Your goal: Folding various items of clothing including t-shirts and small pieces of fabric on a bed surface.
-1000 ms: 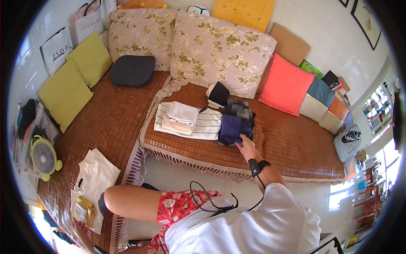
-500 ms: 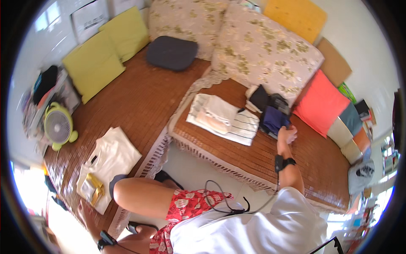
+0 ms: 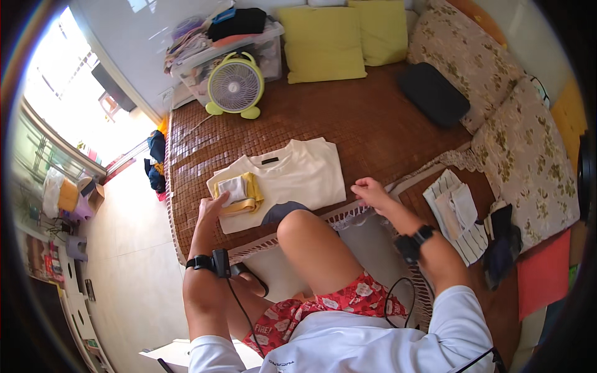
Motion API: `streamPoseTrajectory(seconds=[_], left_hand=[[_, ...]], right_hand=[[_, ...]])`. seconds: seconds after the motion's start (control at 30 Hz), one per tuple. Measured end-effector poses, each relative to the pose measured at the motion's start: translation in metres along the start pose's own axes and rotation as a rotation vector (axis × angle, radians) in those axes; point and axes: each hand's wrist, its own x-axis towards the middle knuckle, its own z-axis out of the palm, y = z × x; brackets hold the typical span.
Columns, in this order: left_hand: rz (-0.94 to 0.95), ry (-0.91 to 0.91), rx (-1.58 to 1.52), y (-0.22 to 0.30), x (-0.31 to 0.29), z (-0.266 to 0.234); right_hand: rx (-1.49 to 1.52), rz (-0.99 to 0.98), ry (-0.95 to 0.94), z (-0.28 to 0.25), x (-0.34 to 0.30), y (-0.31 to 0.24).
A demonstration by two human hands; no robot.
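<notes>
A cream T-shirt [image 3: 311,171] lies spread on the brown mat, its collar toward the far side. A small folded bundle of yellow and white clothing [image 3: 250,198] rests on its left part. My left hand [image 3: 213,205] is at the bundle's left edge, thumb on top and fingers closed around that edge. My right hand [image 3: 372,192] hovers by the shirt's right edge, fingers loosely bent and apart, with nothing visible in them. A dark grey-blue patch [image 3: 285,211] shows at the shirt's near edge, partly hidden by my knee.
A green fan [image 3: 236,87] stands in front of a plastic bin [image 3: 272,53] heaped with clothes. Folded white striped clothing [image 3: 457,214] and dark clothing [image 3: 502,245] lie on the right seat. Green cushions [image 3: 323,46] and a dark seat pad [image 3: 433,93] are farther back.
My view has swung left. My right hand has left the dark clothing on the right seat and come over beside the T-shirt. My left hand has moved onto the yellow and white bundle.
</notes>
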Motion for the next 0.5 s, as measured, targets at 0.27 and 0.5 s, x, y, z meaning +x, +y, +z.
streamPoseTrajectory(seconds=[0.27,0.5], left_hand=[[0.199,-0.131,-0.181,0.028,-0.029,0.031],[0.123,-0.172,-0.305,-0.023,0.027,0.003]], right_hand=[[-0.182,-0.001,0.029,0.040,0.060,-0.029],[-0.221,-0.234,0.028,0.082,0.061,-0.064]])
